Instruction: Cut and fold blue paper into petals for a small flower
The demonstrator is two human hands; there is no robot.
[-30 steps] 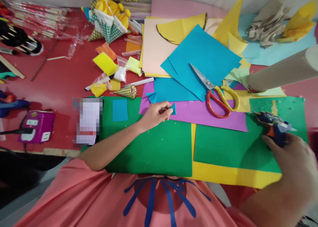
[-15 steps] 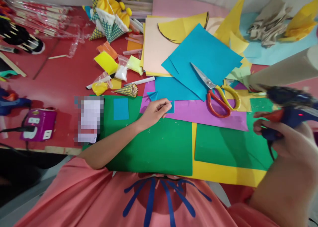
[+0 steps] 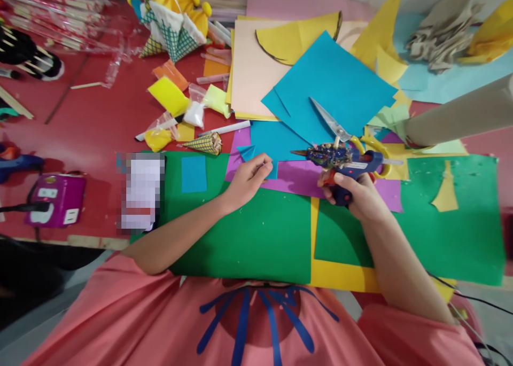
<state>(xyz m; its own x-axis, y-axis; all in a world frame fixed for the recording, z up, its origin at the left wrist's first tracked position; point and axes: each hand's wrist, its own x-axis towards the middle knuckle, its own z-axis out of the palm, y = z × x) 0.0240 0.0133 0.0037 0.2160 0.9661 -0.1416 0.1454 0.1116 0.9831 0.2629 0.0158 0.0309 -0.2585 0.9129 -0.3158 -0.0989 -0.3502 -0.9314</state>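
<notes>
My left hand (image 3: 247, 179) pinches a small blue paper piece (image 3: 273, 169) against the purple sheet (image 3: 296, 176). My right hand (image 3: 356, 195) grips a blue glue gun (image 3: 344, 160), held level with its nozzle pointing left toward the blue piece, a short gap away. Another small folded blue triangle (image 3: 246, 153) lies just above my left hand. A blue paper rectangle (image 3: 194, 174) rests on the green sheet (image 3: 248, 232) to the left.
Scissors (image 3: 340, 131) with yellow and red handles lie on blue paper (image 3: 332, 88) behind the glue gun. Stacked coloured sheets cover the red table (image 3: 92, 125). A cardboard tube (image 3: 457, 115) lies at right, a purple power strip (image 3: 56, 197) at left, paper cones (image 3: 174, 18) at the back.
My right hand lifted the glue gun from the green sheet at the far right and carried it left, close to the blue piece. My left hand stayed put.
</notes>
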